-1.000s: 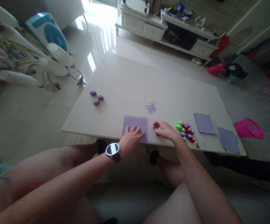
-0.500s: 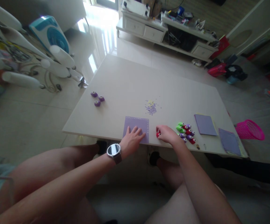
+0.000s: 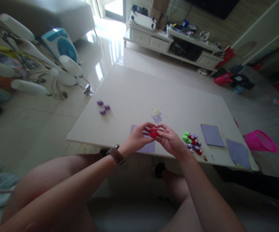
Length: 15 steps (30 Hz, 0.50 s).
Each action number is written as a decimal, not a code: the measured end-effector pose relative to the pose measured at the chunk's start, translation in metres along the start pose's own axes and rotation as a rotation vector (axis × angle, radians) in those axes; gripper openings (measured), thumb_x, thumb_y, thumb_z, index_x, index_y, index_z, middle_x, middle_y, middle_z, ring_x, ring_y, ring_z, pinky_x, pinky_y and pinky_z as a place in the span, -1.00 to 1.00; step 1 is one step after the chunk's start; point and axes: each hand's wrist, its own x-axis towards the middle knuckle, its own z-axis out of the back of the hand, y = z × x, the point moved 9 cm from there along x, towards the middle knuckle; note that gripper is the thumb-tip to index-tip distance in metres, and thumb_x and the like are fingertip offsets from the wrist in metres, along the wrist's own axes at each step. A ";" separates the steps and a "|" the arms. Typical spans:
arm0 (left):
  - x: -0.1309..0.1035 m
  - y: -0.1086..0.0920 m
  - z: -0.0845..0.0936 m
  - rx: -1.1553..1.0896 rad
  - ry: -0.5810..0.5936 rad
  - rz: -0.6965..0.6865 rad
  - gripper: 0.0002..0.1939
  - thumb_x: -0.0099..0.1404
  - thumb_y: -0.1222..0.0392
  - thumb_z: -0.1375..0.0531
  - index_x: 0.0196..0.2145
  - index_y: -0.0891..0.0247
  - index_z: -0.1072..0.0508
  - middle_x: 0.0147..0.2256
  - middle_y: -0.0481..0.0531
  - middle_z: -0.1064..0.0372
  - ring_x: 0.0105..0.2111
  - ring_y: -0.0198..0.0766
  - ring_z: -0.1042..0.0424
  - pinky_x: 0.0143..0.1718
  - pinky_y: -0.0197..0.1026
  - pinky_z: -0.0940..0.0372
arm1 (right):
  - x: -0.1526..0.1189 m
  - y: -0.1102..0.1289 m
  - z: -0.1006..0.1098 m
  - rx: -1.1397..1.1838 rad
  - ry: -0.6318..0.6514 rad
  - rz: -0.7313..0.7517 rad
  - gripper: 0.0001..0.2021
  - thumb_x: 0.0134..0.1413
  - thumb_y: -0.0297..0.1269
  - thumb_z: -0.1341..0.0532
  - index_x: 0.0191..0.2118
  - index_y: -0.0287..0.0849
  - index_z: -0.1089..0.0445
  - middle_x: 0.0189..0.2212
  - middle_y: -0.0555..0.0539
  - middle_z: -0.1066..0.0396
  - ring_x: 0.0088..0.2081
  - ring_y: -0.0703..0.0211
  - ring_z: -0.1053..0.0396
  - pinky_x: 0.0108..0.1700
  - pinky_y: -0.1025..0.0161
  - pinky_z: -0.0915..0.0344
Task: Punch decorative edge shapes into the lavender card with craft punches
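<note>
A small red craft paper punch point(image 3: 153, 132) is held up between both hands over the table's near edge. My left hand point(image 3: 141, 135) grips it from the left, and my right hand point(image 3: 168, 138) has its fingers on the right side. Under my hands lies a purple paper sheet point(image 3: 147, 147), partly covered by them. Several green, red and purple punches point(image 3: 191, 141) stand in a cluster to the right of my right hand. Just beyond my hands is a heap of purple and pale yellow paper bits point(image 3: 156, 116).
Three purple punches point(image 3: 102, 111) stand on the table's left part. To the right lie a purple paper stack point(image 3: 213, 135) and another paper pile point(image 3: 239, 154) at the edge. A pink basket point(image 3: 261, 140) stands off the table's right end. White drawers point(image 3: 158, 44) are farther back.
My left hand has lifted off the purple sheet and taken hold of the red punch. My right hand has brought the punch up and leftward from the table. The view has tilted up slightly.
</note>
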 end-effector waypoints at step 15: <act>0.017 -0.078 0.005 -0.023 -0.179 -0.189 -0.71 0.17 0.25 -0.40 -0.11 0.21 -0.67 -0.11 0.10 -0.59 -0.16 -0.19 -0.57 -0.15 -0.20 -0.48 | -0.019 0.055 -0.015 0.108 -0.376 0.516 -0.69 -0.06 -0.24 -0.53 -0.14 -0.09 -0.59 -0.15 -0.06 -0.63 -0.01 0.02 -0.55 0.21 -0.06 -0.41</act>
